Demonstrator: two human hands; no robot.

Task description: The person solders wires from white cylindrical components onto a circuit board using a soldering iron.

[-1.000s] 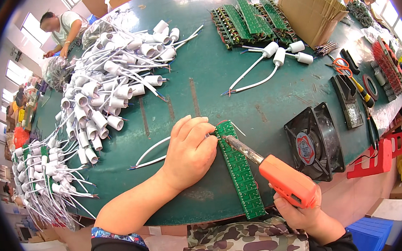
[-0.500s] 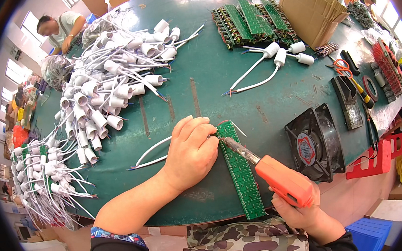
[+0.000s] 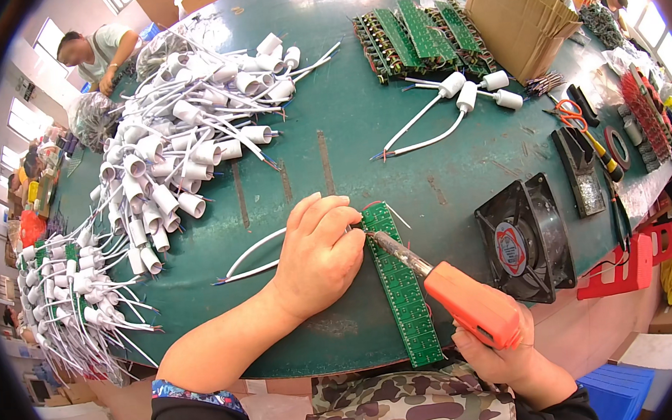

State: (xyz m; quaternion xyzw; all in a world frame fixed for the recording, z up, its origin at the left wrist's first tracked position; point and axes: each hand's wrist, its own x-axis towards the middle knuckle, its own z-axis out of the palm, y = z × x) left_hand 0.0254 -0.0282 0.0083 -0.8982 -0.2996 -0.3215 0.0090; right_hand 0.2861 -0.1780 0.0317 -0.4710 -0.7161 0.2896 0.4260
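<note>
at the far left of the table (image 3: 368, 168), a bunch of wired boards (image 3: 77, 282) lies tangled in white cables, and just beyond it a heap of white lamp holders (image 3: 165, 198) spreads across the green surface. right of these, two loose white cables (image 3: 250, 274) run in behind the left hand (image 3: 319, 247), their bared ends pointing left. that hand is palm down, fingers curled, with thumb and forefinger drawn close together at the upper left edge of the green circuit board (image 3: 406, 299). what sits between those fingertips is hidden, so i cannot tell whether this grip pinches a wire or merely steadies the edge. the board itself lies lengthwise on the table between the two hands, its near end close to the table's edge. the soldering iron (image 3: 470, 304) slants in from the right, its tip at the far end of the board, right beside the left fingertips; whether it touches metal is too small to tell. the right hand (image 3: 501, 355) is wrapped around the orange handle in a closed grip. to my eye, a joint at this board end is being soldered, and the next move calls for a steady left hand and fine control of the tip. further right, a black fan (image 3: 511, 247) stands on the table, apart from the board.
</note>
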